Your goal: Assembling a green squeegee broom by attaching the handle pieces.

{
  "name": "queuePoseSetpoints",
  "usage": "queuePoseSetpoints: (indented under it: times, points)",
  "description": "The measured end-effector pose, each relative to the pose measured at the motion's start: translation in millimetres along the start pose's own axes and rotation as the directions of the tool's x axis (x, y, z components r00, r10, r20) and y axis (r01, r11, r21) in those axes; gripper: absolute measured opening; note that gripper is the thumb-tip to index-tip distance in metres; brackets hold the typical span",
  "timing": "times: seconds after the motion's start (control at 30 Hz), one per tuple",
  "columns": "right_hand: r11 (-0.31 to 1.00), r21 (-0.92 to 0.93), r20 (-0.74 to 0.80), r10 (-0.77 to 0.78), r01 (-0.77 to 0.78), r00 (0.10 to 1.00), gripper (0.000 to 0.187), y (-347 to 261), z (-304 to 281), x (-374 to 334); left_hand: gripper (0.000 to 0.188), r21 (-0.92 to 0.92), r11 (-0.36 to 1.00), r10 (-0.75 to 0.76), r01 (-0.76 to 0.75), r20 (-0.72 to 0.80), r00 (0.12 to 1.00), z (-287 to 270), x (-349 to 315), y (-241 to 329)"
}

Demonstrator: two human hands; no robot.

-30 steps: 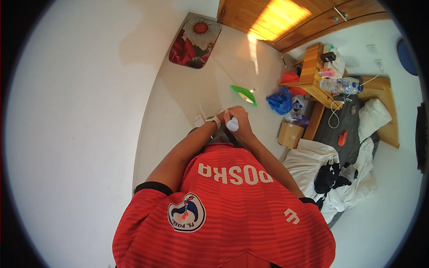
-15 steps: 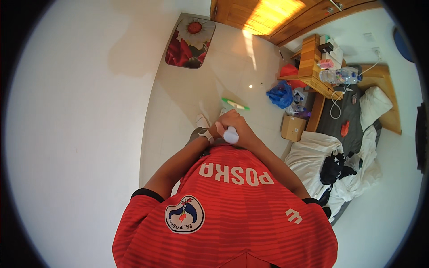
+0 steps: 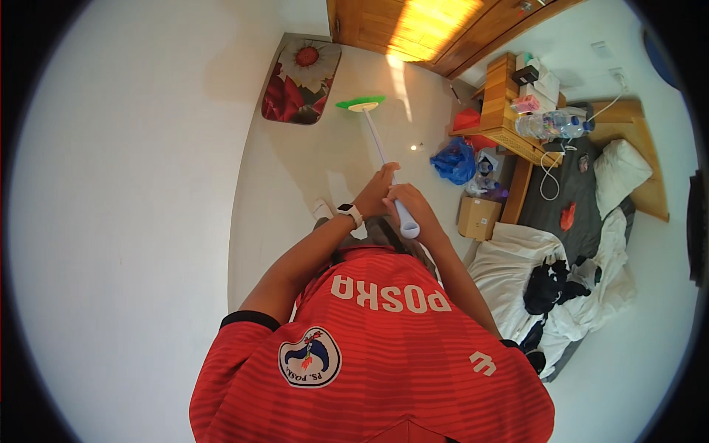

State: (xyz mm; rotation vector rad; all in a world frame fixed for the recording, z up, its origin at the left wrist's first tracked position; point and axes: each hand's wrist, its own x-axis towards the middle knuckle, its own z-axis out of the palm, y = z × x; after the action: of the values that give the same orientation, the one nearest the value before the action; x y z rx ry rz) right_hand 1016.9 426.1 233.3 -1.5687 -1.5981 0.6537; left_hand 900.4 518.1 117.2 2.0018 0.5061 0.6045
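In the head view, the person's two hands are holding a long-handled broom (image 3: 374,136) that is slanting away toward the upper left, its pale head and green bristles (image 3: 360,102) showing over the light floor (image 3: 340,151), near the flower-patterned mat (image 3: 301,83); whether the bristles are pressing on the floor or just clearing it, I cannot tell. The left hand (image 3: 377,190), with a watch (image 3: 348,213) on its wrist, is gripping lower on the handle, its fingers curling round the shaft, though the tips are mostly hiding. The right hand (image 3: 418,209) is closing round the handle nearer its top, fingers bent and lying together, while the open handle end (image 3: 410,229) is sticking out toward the red shirt (image 3: 384,347). The likeliest trouble, I judge, is the head snagging on the mat's edge if it is going further left, which could ruck the mat or drive the handle end into the stomach. Swinging wide to the right could tangle the bristles in the blue bag (image 3: 453,162) or topple the bottles (image 3: 484,186) standing beside the cardboard box (image 3: 478,218). With both hands sitting close together, a sudden catch could also be twisting the shaft inside a loose grip.
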Motion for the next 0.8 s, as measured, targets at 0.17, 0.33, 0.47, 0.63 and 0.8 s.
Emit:
queuePoseSetpoints:
  times: [0.17,0.33,0.47,0.63,0.8]
  points:
    - [0.993,0.05,0.009,0.11,-0.11,0.994,0.015,43.2,-37.7,-18.7,0.07,-0.121,0.981,-0.126,0.15,0.19,0.974,66.9,25.6,-24.4]
    - [0.975,0.028,-0.033,0.223,-0.222,0.974,0.016,56.3,-68.0,-38.5,0.033,-0.011,0.995,0.1,-0.103,0.345,0.933,96.3,47.0,-12.9]
    - [0.964,0.037,-0.141,0.264,-0.262,0.954,0.018,44.2,-90.5,-44.8,0.021,-0.126,0.992,0.04,0.011,0.394,0.918,112.7,63.3,4.8]
    - [0.955,-0.038,-0.044,0.293,-0.295,0.955,0.021,40.8,-122.6,-56.7,0.016,-0.225,0.973,0.181,-0.053,0.598,0.781,127.8,79.3,20.5]
    - [0.969,-0.114,0.201,0.24,-0.22,0.95,0.03,27.4,-148.2,-60.9,0.025,-0.402,0.914,0.323,-0.062,0.624,0.712,155.7,73.9,28.1]
